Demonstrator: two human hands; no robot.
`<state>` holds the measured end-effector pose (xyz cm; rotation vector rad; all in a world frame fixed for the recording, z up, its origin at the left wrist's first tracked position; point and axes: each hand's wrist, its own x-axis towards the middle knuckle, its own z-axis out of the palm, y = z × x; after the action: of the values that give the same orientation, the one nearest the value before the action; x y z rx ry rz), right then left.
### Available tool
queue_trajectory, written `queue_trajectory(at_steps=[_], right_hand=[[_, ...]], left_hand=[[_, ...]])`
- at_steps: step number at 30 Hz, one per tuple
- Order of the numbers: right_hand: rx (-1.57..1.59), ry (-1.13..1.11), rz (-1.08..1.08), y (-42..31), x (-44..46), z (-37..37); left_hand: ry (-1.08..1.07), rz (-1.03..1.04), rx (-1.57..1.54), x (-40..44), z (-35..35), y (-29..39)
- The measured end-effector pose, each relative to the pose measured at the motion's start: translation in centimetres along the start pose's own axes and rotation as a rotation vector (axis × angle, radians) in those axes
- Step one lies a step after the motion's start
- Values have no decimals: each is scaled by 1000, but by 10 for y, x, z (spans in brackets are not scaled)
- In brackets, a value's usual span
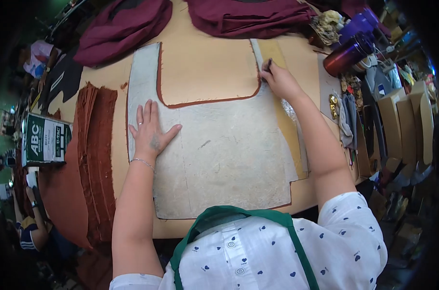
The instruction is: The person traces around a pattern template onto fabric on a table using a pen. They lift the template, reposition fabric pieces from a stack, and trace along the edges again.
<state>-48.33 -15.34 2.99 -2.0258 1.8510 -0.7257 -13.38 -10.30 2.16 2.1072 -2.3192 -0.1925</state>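
Observation:
A large pale grey pattern board (219,154) with a U-shaped cutout lies flat on the table. Red-brown fabric (214,103) shows as a thin edge along the cutout and the board's lower right corner. My left hand (153,129) rests flat on the board's left part, fingers spread, and holds nothing. At the right side of the cutout, my right hand (279,79) is closed around a slim dark pen (268,65). Its tip is hidden by the fingers, close to the board's inner edge. A yellow strip (283,121) lies beside the board, under my right forearm.
Stacked red-brown fabric pieces (96,159) lie left, near a green ABC can (46,140). Maroon cloth bundles (248,18) sit at the back. A metallic tumbler (347,54) stands back right, with cardboard pieces (398,125) beyond the table. Other people (33,237) are at the far left.

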Motion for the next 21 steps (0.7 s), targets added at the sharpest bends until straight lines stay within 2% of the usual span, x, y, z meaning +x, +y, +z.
queue_trajectory(at_steps=[4, 7, 13, 16, 21], right_hand=[[88, -176, 5, -37, -26, -2], [157, -198, 49, -66, -29, 16], [249, -120, -164, -122, -6, 84], [373, -203, -205, -156, 7, 109], [329, -159, -147, -194, 34, 137]], left_hand=[[5, -8, 1, 1, 1, -1], [9, -15, -16, 0, 1, -3], [40, 4, -83, -1, 5, -8], [44, 13, -94, -1, 5, -10], [14, 16, -111, -2, -1, -11]])
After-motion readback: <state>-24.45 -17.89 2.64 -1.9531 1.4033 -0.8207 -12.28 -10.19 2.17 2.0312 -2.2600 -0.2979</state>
